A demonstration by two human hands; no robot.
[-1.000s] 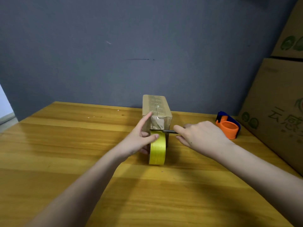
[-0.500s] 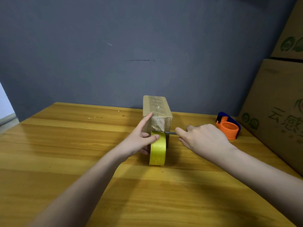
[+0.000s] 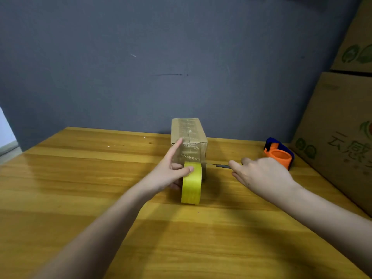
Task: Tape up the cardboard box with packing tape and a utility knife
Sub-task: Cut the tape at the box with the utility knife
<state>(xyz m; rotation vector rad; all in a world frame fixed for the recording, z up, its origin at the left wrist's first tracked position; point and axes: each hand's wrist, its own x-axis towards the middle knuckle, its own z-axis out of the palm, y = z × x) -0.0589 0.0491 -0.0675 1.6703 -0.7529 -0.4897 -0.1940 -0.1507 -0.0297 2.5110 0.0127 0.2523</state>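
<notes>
A small cardboard box (image 3: 189,133) stands on the wooden table (image 3: 80,178), with clear tape along its top and down its near face. A yellow tape roll (image 3: 191,186) stands on edge against that near face. My left hand (image 3: 171,172) grips the roll, thumb across its top and index finger raised against the box's left edge. My right hand (image 3: 259,174) holds a utility knife (image 3: 221,166). Its thin blade points left and its tip lies at the box's right edge, just above the roll.
An orange and blue tape dispenser (image 3: 279,154) sits at the back right of the table. Large printed cardboard cartons (image 3: 342,137) are stacked along the right side. A grey wall stands close behind the table.
My right hand has drawn the knife to the right, away from the top of the roll, so more of the blade shows. My left hand and the roll have stayed put.
</notes>
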